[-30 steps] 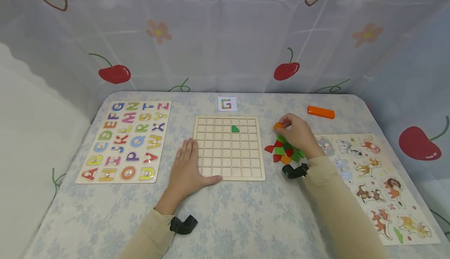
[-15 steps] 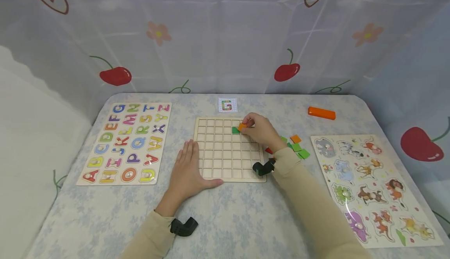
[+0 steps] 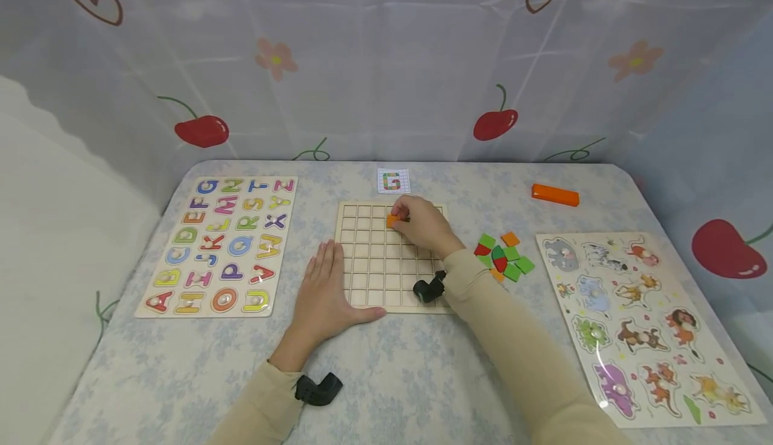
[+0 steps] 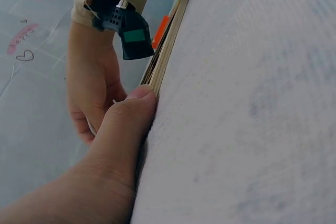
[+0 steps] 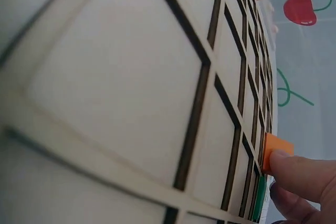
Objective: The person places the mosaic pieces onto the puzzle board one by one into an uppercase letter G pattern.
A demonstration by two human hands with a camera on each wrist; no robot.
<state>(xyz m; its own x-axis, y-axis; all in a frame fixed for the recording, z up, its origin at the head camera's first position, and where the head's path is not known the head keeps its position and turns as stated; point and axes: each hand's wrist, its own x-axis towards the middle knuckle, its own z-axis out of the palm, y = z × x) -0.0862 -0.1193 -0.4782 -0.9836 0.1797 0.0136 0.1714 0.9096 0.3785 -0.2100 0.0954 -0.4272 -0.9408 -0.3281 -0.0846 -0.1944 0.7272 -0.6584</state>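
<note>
A pale wooden grid board (image 3: 368, 277) lies at the table's middle. My right hand (image 3: 419, 225) reaches over its far rows and pinches a small orange tile (image 3: 392, 220) at a cell there. In the right wrist view the orange tile (image 5: 275, 149) stands tilted on the grid board (image 5: 131, 93), a fingertip on it, and a green tile (image 5: 258, 199) shows beside it. That green tile is hidden under my hand in the head view. My left hand (image 3: 323, 290) lies flat at the board's near left corner. Its thumb (image 4: 128, 116) presses the board's edge (image 4: 165, 51).
Loose green, red and orange tiles (image 3: 502, 257) lie right of the board. An alphabet puzzle (image 3: 220, 243) sits at the left, an animal puzzle (image 3: 640, 317) at the right. A small card with a letter G (image 3: 393, 180) lies beyond the board, an orange bar (image 3: 555, 194) at far right.
My right hand lifted the orange tile from the loose pile and carried it left across the board to a cell in the far rows. The left hand stayed put.
</note>
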